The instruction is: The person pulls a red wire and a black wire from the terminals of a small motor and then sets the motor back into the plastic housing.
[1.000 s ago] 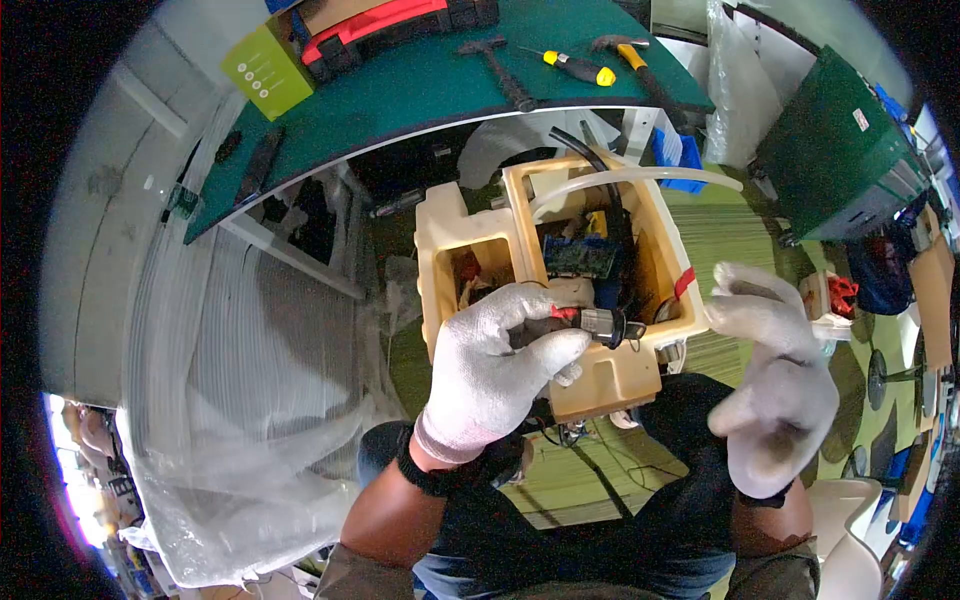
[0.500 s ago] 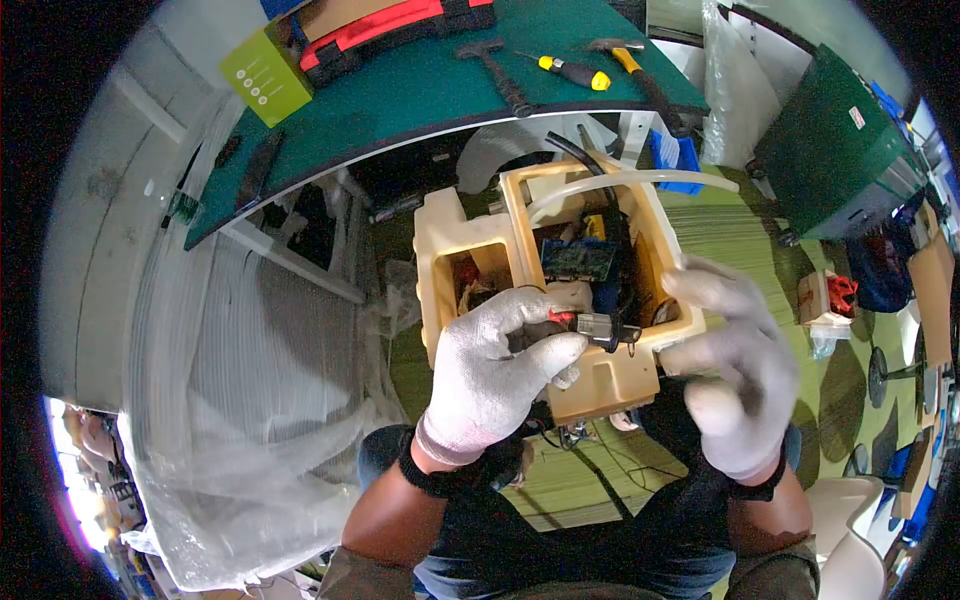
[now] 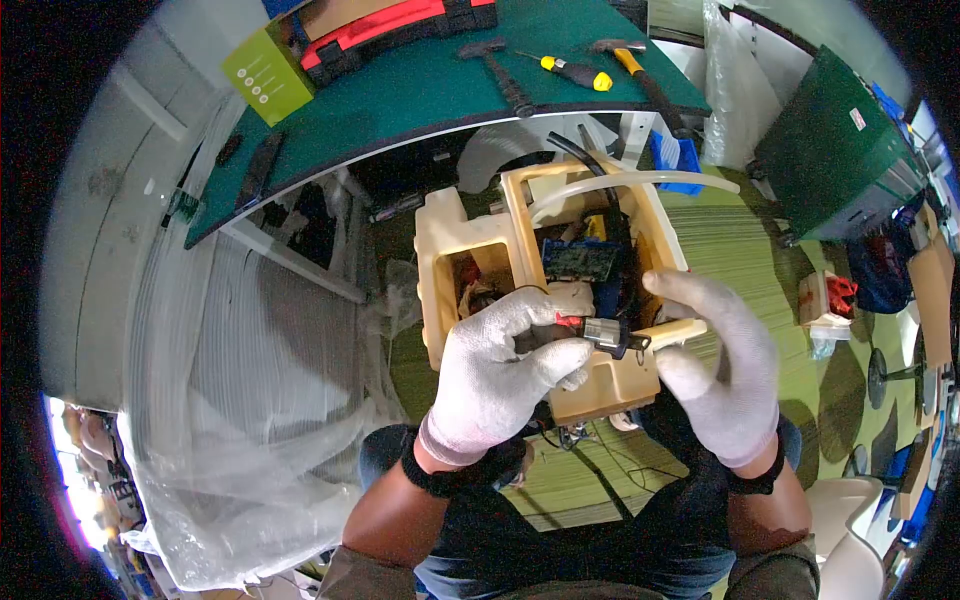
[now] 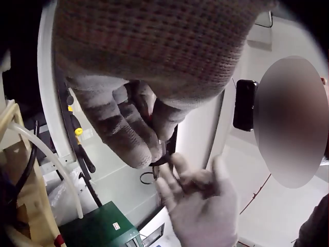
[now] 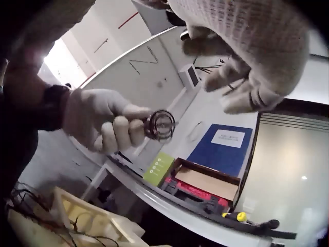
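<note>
In the head view, the white-gloved left hand (image 3: 500, 375) pinches a small dark cylindrical part (image 3: 606, 335) with a clear section and a red piece near the fingertips. Its black end, with a thin wire ring (image 5: 163, 125) showing in the right wrist view, points toward the right hand. The gloved right hand (image 3: 725, 365) is beside that end, fingers spread and bent loosely, holding nothing. Below both hands stands a cream plastic housing (image 3: 600, 390), holding a circuit board (image 3: 580, 260), with a black hose and a pale tube (image 3: 650, 176) across its top.
Behind is a green-topped bench (image 3: 400, 95) with hammers, a yellow-black screwdriver (image 3: 576, 72), a red-black case and a green box (image 3: 266, 80). Plastic-wrapped material (image 3: 250, 400) stands left. A green cabinet (image 3: 835, 150) and a small box with red contents (image 3: 828, 298) are at right.
My right hand has moved left toward the held part, and its fingers have changed pose. The left hand keeps its pinch, nearly in place, with the part turned slightly.
</note>
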`<state>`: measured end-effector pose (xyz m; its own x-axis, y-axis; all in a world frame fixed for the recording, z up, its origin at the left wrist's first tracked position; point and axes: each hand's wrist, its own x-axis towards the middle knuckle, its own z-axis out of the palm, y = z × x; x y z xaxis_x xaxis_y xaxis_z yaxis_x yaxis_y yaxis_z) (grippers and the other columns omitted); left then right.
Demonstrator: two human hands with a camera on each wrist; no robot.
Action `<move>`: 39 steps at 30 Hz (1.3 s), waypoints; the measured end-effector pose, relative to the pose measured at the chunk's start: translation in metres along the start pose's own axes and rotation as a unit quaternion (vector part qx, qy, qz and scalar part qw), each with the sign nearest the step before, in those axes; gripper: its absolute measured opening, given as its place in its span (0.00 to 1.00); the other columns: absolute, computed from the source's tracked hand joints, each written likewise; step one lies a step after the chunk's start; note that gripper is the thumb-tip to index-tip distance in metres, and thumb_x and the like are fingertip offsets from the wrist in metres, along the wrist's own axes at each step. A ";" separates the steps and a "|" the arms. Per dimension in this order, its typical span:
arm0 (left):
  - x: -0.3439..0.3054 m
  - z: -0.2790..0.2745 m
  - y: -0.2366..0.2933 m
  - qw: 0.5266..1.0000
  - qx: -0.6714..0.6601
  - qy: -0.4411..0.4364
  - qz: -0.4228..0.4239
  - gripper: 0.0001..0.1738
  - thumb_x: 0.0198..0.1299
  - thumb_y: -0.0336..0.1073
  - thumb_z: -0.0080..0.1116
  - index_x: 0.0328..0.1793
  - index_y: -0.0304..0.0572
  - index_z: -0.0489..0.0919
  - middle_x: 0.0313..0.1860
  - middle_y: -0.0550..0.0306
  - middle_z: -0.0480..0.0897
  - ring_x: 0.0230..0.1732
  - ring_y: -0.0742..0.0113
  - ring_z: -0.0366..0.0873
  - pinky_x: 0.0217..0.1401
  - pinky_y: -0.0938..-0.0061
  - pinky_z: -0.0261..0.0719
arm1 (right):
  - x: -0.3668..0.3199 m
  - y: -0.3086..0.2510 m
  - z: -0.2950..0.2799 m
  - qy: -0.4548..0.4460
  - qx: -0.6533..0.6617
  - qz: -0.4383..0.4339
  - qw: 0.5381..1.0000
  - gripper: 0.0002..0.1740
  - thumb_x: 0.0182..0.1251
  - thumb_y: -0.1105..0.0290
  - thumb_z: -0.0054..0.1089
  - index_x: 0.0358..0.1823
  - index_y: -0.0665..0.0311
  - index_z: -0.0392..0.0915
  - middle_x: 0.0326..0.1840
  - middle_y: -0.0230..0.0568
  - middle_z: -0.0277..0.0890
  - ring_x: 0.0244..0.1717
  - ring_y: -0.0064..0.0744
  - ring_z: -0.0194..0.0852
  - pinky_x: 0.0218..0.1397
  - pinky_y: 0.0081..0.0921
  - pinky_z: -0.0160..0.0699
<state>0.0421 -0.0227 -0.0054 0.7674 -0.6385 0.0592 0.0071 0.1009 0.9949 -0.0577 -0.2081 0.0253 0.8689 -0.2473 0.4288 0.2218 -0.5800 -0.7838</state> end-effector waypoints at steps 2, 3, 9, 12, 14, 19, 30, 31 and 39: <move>-0.001 -0.001 -0.002 1.000 0.002 -0.005 0.012 0.08 0.63 0.28 0.64 0.44 0.35 0.77 0.32 0.60 0.83 0.32 0.78 0.80 0.36 0.82 0.78 | 0.001 0.001 0.000 -0.039 -0.057 -0.048 0.996 0.31 0.49 0.71 0.70 0.58 0.65 0.75 0.55 0.49 0.79 0.54 0.47 0.78 0.59 0.35 0.75; -0.001 -0.001 -0.003 1.000 0.004 -0.008 0.019 0.08 0.63 0.28 0.64 0.45 0.35 0.77 0.32 0.61 0.83 0.33 0.78 0.80 0.36 0.82 0.78 | 0.002 -0.003 -0.002 -0.049 -0.075 -0.061 0.994 0.30 0.49 0.71 0.70 0.58 0.64 0.76 0.55 0.49 0.79 0.55 0.48 0.78 0.59 0.36 0.75; -0.001 -0.003 -0.004 0.999 -0.021 -0.013 0.037 0.13 0.62 0.31 0.64 0.50 0.32 0.78 0.36 0.55 0.85 0.31 0.74 0.81 0.34 0.79 0.81 | 0.014 0.008 -0.010 -0.081 -0.041 -0.210 0.974 0.26 0.59 0.49 0.63 0.47 0.64 0.82 0.61 0.58 0.73 0.60 0.57 0.73 0.67 0.43 0.67; -0.001 -0.004 0.000 0.999 -0.023 0.005 0.031 0.15 0.63 0.34 0.63 0.52 0.30 0.78 0.38 0.53 0.85 0.29 0.73 0.82 0.33 0.78 0.81 | 0.011 0.062 0.004 0.017 0.052 0.029 0.998 0.30 0.63 0.40 0.57 0.40 0.64 0.84 0.66 0.60 0.68 0.66 0.55 0.67 0.71 0.42 0.61; 0.003 -0.008 0.003 0.999 0.004 0.012 0.051 0.15 0.64 0.34 0.62 0.51 0.30 0.79 0.37 0.53 0.86 0.28 0.73 0.81 0.32 0.80 0.80 | 0.011 0.059 -0.013 0.009 0.013 -0.005 1.000 0.36 0.66 0.35 0.47 0.41 0.65 0.84 0.67 0.61 0.66 0.68 0.54 0.65 0.72 0.42 0.59; -0.003 -0.006 0.000 0.998 -0.025 0.012 0.055 0.14 0.62 0.32 0.64 0.51 0.31 0.79 0.36 0.54 0.85 0.27 0.73 0.80 0.31 0.79 0.80 | 0.013 0.050 -0.010 0.013 -0.020 0.004 1.000 0.42 0.67 0.30 0.40 0.46 0.67 0.82 0.66 0.62 0.68 0.65 0.53 0.68 0.68 0.41 0.63; -0.003 -0.003 0.007 0.996 0.067 0.025 0.051 0.11 0.62 0.27 0.63 0.50 0.32 0.80 0.33 0.60 0.83 0.31 0.78 0.79 0.35 0.82 0.78 | 0.008 -0.006 -0.006 -0.110 -0.139 -0.269 0.947 0.44 0.51 0.26 0.56 0.54 0.57 0.81 0.63 0.52 0.72 0.62 0.61 0.71 0.66 0.50 0.68; -0.003 -0.004 0.005 0.998 0.052 0.019 0.041 0.11 0.62 0.27 0.63 0.49 0.32 0.80 0.33 0.60 0.83 0.31 0.78 0.79 0.35 0.82 0.78 | 0.010 0.001 -0.003 -0.100 -0.151 -0.267 0.947 0.42 0.53 0.28 0.55 0.55 0.57 0.81 0.65 0.55 0.70 0.64 0.62 0.68 0.68 0.50 0.65; -0.001 -0.004 0.002 0.998 -0.048 0.018 0.043 0.12 0.62 0.28 0.63 0.49 0.29 0.79 0.35 0.52 0.85 0.27 0.71 0.81 0.31 0.78 0.80 | 0.019 0.059 -0.014 0.055 -0.090 -0.059 0.993 0.33 0.67 0.43 0.51 0.59 0.66 0.76 0.70 0.62 0.63 0.72 0.55 0.61 0.74 0.43 0.56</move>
<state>0.0434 -0.0189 -0.0034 0.7907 -0.5960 0.1400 0.0001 0.2288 0.9735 -0.0341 -0.2574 -0.0063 0.7861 -0.2465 0.5668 0.2278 -0.7369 -0.6365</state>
